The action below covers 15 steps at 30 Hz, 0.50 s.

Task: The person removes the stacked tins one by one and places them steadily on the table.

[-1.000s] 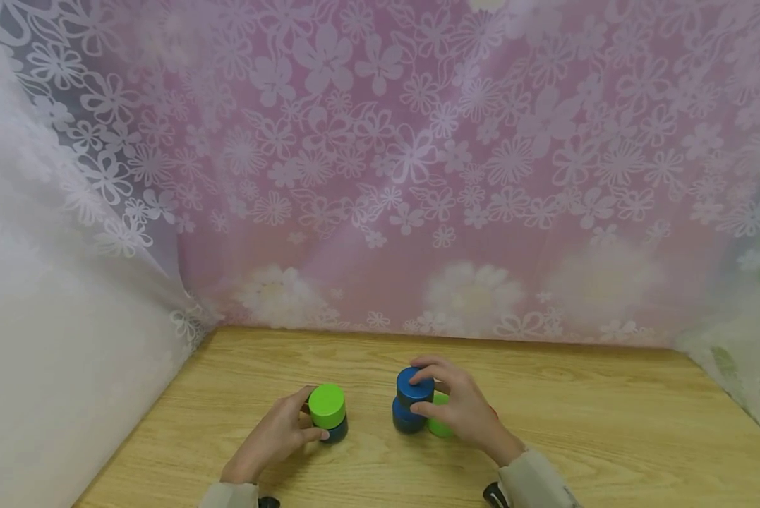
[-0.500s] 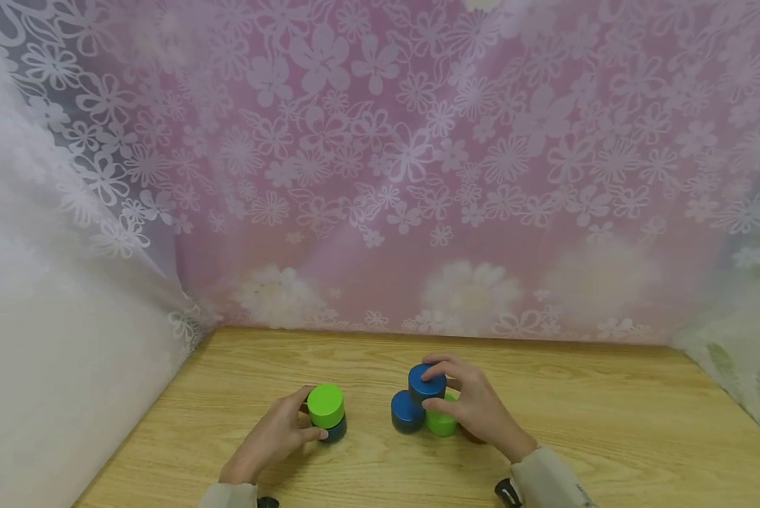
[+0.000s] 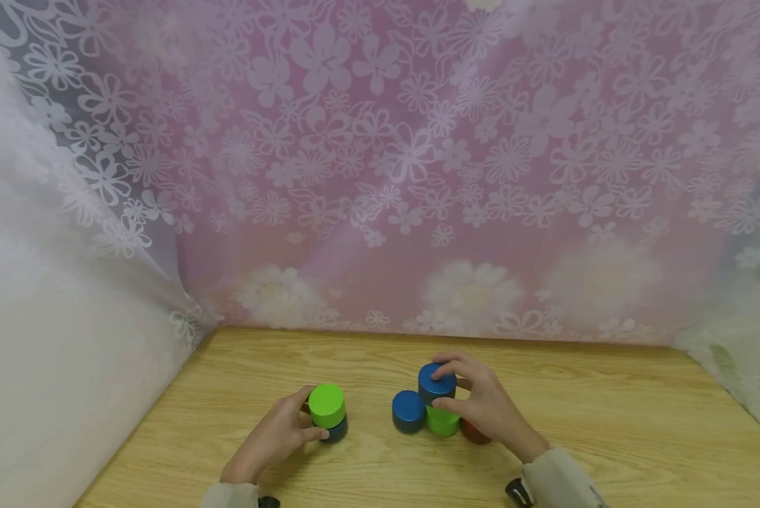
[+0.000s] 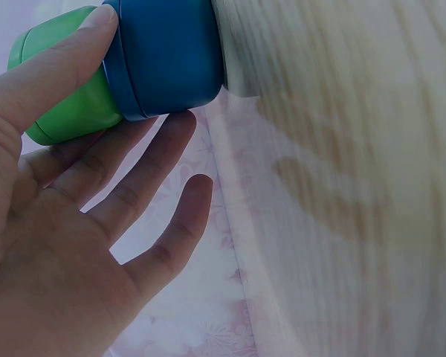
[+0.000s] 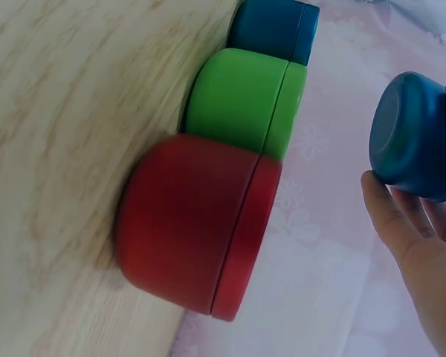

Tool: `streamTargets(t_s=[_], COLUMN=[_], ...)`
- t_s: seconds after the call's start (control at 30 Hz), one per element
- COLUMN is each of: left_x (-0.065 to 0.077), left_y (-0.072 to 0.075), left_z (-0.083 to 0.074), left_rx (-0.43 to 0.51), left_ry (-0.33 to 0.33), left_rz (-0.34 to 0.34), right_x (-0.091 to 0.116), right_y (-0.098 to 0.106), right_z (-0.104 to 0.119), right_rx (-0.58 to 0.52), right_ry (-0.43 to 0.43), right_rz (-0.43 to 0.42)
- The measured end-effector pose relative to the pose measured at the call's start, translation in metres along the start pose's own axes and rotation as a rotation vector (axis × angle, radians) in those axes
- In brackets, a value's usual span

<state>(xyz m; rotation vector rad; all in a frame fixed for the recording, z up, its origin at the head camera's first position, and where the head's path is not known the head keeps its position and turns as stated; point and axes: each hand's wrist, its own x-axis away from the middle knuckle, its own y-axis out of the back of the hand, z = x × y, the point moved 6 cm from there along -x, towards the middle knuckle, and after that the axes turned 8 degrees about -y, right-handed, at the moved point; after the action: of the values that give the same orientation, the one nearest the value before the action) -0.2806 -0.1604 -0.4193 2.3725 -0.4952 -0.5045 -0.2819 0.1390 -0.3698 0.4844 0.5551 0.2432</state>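
Observation:
My left hand (image 3: 284,430) holds a two-high stack of small round lidded jars, a green jar (image 3: 327,405) on top of a blue jar (image 4: 167,56). In the left wrist view its thumb lies near the seam between the two, with fingers on the opposite side. My right hand (image 3: 481,398) grips another blue jar (image 5: 416,137) by its sides, raised off the table. In the right wrist view this jar is well apart from a row of jars: a blue one (image 3: 408,411), a green one (image 3: 443,422) and a red one (image 5: 193,223), partly hidden by the hand in the head view.
The row's jars stand upright, side by side on the wood-grain table (image 3: 367,480), right of the stack. A pink flowered cloth (image 3: 380,176) hangs along the table's back edge, and a whitish cloth (image 3: 56,339) hangs at the left.
My right hand has carried its blue jar rightward, from over the row's blue jar to over the green one. The red jar shows more. The left hand and its stack have stayed put.

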Motion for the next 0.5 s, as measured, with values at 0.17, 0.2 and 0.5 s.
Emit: streamTargets(t_s=[0.17,0.2,0.5], left_x=[-0.0004,-0.0004,0.0001], left_y=[-0.0001,-0.0001,0.0006], left_z=[-0.0005,-0.0005,-0.0001], left_rx=[0.004,0.004,-0.001], left_ry=[0.006,0.006,-0.001], left_rz=[-0.001,-0.002,-0.003], right_x=[0.0033,0.0039,0.0083], right_y=[0.0028,0.0034,0.0086], right_z=[0.002,0.0031,0.0021], right_rx=[0.0,0.0,0.003], right_ry=[0.002,0.005,-0.008], right_rz=[0.0,0.001,-0.008])
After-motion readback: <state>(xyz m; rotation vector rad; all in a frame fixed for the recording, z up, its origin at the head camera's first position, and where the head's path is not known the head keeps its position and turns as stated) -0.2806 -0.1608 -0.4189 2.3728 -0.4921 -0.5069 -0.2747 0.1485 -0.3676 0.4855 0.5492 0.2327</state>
